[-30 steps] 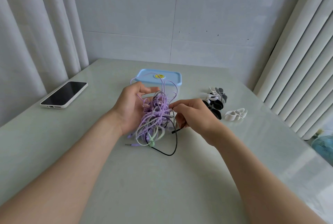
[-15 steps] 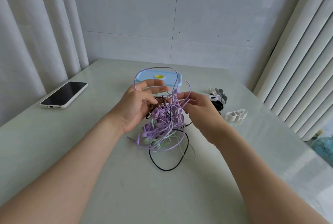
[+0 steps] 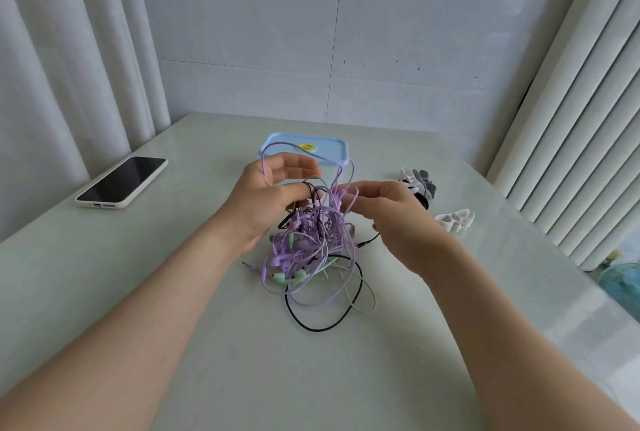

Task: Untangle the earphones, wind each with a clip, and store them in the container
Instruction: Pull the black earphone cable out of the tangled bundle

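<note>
A tangle of earphones [image 3: 311,240], purple, mint green and black cords knotted together, hangs between my hands above the table's middle, its lower loops lying on the tabletop. My left hand [image 3: 266,202] holds the upper left of the tangle, thumb curled over dark cords, a purple loop draped over its fingers. My right hand [image 3: 384,212] pinches purple cords at the upper right. Behind them stands the light blue container [image 3: 329,150] with its lid on. Black and white winder clips [image 3: 420,184] lie in a small heap to the right, one white clip [image 3: 453,219] apart.
A smartphone [image 3: 121,182] in a white case lies face up at the table's left. Curtains hang along the left, a tiled wall stands behind and vertical blinds are on the right. A blue fan [image 3: 620,281] shows below the table's right edge.
Both hands lifted the tangle and pulled it apart, so more black and purple loops spread onto the table. My right hand moved up from the black plug to the purple cords.
</note>
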Motion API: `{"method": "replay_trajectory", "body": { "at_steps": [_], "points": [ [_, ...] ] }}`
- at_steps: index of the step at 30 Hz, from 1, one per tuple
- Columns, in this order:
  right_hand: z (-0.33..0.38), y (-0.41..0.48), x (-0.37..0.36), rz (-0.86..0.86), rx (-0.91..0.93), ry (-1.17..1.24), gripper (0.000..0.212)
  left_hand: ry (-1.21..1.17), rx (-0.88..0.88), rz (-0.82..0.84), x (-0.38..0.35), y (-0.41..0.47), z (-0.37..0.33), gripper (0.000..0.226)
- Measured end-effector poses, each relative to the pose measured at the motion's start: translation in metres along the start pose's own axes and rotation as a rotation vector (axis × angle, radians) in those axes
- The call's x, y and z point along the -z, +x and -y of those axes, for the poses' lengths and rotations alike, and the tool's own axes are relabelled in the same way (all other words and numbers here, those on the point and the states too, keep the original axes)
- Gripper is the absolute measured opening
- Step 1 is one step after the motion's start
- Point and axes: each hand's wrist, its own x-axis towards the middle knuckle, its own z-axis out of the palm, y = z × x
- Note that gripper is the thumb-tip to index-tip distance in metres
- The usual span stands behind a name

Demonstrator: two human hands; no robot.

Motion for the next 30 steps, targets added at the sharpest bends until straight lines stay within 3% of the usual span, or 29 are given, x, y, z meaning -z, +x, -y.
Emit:
{"method": "replay_trajectory", "body": {
  "at_steps": [8,11,12,16,19,22,27,30],
  "points": [
    [0.005,0.003,-0.005,-0.031,-0.141,0.337,0.025,0.204,-0.097,-0.253,-0.002,0.002,-0.003,0.036],
    [0.000,0.007,-0.003,-0.091,-0.146,0.235,0.054,0.156,-0.039,-0.244,-0.003,0.002,-0.003,0.040],
    [0.000,0.006,-0.003,-0.107,-0.140,0.166,0.054,0.148,-0.014,-0.236,-0.004,0.001,-0.003,0.041],
    [0.001,0.002,-0.004,-0.070,-0.113,0.080,0.012,0.064,0.025,-0.180,-0.008,-0.004,-0.008,0.043],
    [0.001,0.000,-0.003,-0.023,-0.141,0.031,0.036,0.083,0.028,-0.207,-0.007,-0.003,-0.007,0.045],
    [0.002,-0.001,-0.004,-0.050,-0.140,0.015,0.018,0.169,0.027,-0.271,-0.007,-0.001,-0.004,0.056],
    [0.000,0.000,-0.004,-0.055,-0.104,-0.012,0.012,0.456,-0.035,-0.310,-0.005,-0.002,0.004,0.072],
    [0.000,-0.001,-0.004,-0.097,-0.095,-0.016,0.011,0.600,-0.139,-0.318,-0.009,-0.004,0.004,0.053]
  ]
}}
